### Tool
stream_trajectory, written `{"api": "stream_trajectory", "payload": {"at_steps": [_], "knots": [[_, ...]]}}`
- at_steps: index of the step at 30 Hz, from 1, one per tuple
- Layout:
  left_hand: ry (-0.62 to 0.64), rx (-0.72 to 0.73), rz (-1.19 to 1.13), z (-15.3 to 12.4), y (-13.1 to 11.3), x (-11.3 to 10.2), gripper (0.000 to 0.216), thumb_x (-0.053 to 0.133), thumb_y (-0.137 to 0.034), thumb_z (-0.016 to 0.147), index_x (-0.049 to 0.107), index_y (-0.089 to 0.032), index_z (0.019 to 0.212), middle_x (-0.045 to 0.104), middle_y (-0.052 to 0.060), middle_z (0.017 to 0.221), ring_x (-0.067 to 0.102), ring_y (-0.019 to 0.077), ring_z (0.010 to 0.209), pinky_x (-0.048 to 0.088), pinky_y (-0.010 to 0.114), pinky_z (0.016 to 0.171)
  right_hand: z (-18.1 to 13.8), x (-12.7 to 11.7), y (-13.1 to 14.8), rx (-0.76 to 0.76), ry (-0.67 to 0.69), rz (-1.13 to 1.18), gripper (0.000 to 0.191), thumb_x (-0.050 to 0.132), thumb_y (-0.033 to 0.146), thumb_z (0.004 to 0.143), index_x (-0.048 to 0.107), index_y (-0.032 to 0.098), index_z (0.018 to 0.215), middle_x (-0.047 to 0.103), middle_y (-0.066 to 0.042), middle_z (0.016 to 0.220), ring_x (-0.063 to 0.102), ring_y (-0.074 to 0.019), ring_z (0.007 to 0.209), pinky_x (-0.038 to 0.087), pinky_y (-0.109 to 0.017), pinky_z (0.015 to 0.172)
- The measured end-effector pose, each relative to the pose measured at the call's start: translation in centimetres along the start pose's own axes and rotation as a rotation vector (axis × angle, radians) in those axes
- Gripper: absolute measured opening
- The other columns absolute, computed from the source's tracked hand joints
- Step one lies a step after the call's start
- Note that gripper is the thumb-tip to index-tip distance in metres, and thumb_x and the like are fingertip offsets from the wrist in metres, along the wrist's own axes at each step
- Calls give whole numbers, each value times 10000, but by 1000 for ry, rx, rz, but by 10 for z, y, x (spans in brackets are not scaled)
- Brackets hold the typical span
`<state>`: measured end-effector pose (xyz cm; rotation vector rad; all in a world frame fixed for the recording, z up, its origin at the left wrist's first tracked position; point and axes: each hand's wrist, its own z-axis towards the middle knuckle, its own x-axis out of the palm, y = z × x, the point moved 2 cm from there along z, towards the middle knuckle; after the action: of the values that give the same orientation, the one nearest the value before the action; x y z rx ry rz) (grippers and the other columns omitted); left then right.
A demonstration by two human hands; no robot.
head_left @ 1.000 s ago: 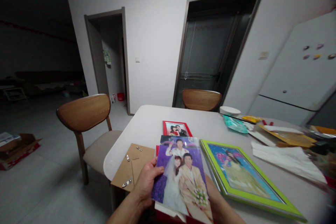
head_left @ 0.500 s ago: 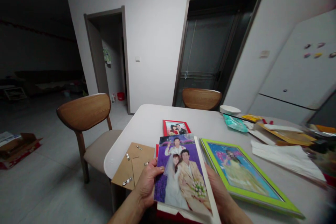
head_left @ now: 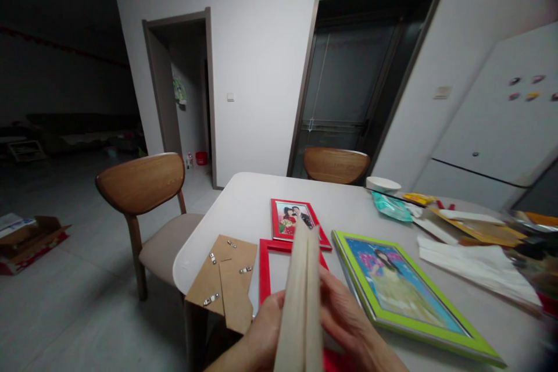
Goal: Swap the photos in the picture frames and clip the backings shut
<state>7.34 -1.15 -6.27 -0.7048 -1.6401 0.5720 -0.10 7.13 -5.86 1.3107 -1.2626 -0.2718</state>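
Between my two hands a stack of photo prints (head_left: 300,302) stands edge-on, showing its pale side with a narrow split along it. My left hand (head_left: 268,317) grips it from the left and my right hand (head_left: 342,314) from the right; the fingers are partly hidden. Beneath, on the table, lies an empty red picture frame (head_left: 265,270), partly covered by the stack. Just beyond it is a smaller red-framed photo (head_left: 288,221). Left of my hands rests a brown backing board (head_left: 238,270) with metal clips and a stand leg. To the right lies a green-framed picture (head_left: 405,290).
The white table (head_left: 244,197) also carries a white bowl (head_left: 383,184), a teal packet (head_left: 392,206), white paper (head_left: 475,264) and yellow envelopes (head_left: 483,226) on its right. Wooden chairs stand at the left (head_left: 143,183) and far side (head_left: 335,164). An open carton (head_left: 35,238) sits on the floor.
The stack has turned from showing a wedding photo face to standing on edge toward me. More of the red frame beneath now shows. Both hands stay on the stack.
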Motion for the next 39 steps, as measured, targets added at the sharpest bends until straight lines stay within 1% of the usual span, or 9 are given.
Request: {"api": "stream_trajectory", "payload": {"at_steps": [3,5,8,13,17,22,29,34,39], "knots": [[-65,100,46,-2,-16,-14,313,663,-345,603,588,-127,815,643,56,721,596,219,731,425,318,702,0,-18,7,86,-80,7,290,518,306,720,527,140,958,668,-67,709,623,-208,660,491,-330,595],[-138,188,127,-3,-25,-28,316,626,-373,636,563,-142,844,633,71,813,581,221,826,412,330,763,5,-32,13,56,-140,-66,292,528,280,703,516,146,962,672,-60,667,626,-212,606,490,-330,562],[-174,304,462,-5,-27,-44,343,577,-359,676,534,-141,937,587,103,985,519,233,971,368,348,860,17,-50,17,-13,-229,-274,292,520,265,695,515,147,961,674,-59,655,627,-209,584,488,-309,536],[10,350,1312,-12,-5,-45,772,720,-294,506,395,-123,1185,298,157,1319,243,307,1205,193,424,997,41,-61,13,-69,-268,-624,315,436,298,719,524,123,966,676,-87,716,632,-200,623,488,-288,554],[160,305,1647,-12,0,-42,851,735,-268,485,335,-155,1227,208,145,1360,148,304,1238,133,481,999,56,-61,9,-81,-251,-721,317,462,325,688,565,126,912,677,-89,731,630,-207,635,480,-272,535],[156,232,1709,-14,-17,-40,830,728,-219,488,339,-185,1220,216,139,1359,174,297,1232,172,473,988,58,-56,8,-116,-223,-820,353,423,368,709,571,134,928,674,-86,783,628,-194,653,476,-259,546],[259,380,1558,-20,-24,-43,583,706,-184,544,469,-224,1075,273,98,1338,241,286,1203,219,416,971,61,-50,13,-176,-238,-1108,358,393,373,719,600,123,871,666,-95,802,614,-204,703,451,-278,598],[325,395,1588,-22,-26,-39,361,681,-136,561,535,-219,882,366,70,1274,319,276,1152,233,404,946,59,-42,17,-241,-283,-1397,336,368,337,722,609,125,821,651,-122,813,592,-227,755,407,-297,648],[367,406,1625,-23,-29,-37,264,643,-127,591,543,-205,822,469,62,1171,396,253,1092,178,415,964,48,-38,15,-275,-375,-1644,353,389,375,716,584,123,867,620,-171,853,571,-274,784,369,-351,657]]}}
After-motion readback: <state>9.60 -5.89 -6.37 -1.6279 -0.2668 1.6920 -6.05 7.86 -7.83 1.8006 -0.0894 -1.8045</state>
